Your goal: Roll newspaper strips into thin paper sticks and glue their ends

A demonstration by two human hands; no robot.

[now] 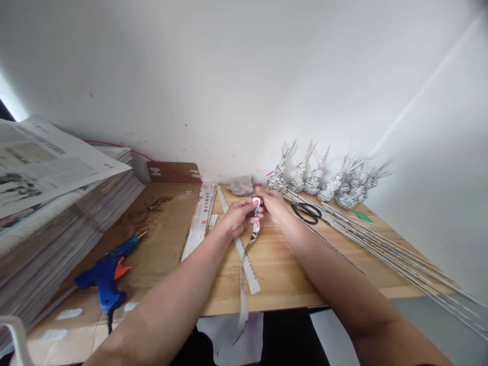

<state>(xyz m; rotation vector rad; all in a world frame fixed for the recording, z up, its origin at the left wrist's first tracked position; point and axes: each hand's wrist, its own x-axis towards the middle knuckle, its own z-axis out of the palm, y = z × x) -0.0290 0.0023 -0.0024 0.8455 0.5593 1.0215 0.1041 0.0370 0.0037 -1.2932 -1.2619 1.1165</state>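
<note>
Left hand (238,217): grip pinching paper strip (255,233)
Right hand (273,202): just beside, grip unclear
Scissors (299,206): hands' three o'clock

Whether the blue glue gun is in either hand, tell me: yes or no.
No, the blue glue gun lies on the brown cardboard, apart from both the left hand and the right hand.

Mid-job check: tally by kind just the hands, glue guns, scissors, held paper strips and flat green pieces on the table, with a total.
Hands: 2 (left hand, right hand)
Glue gun: 1
Scissors: 1 pair
Held paper strip: 1
Flat green piece: 1
Total: 6
</note>
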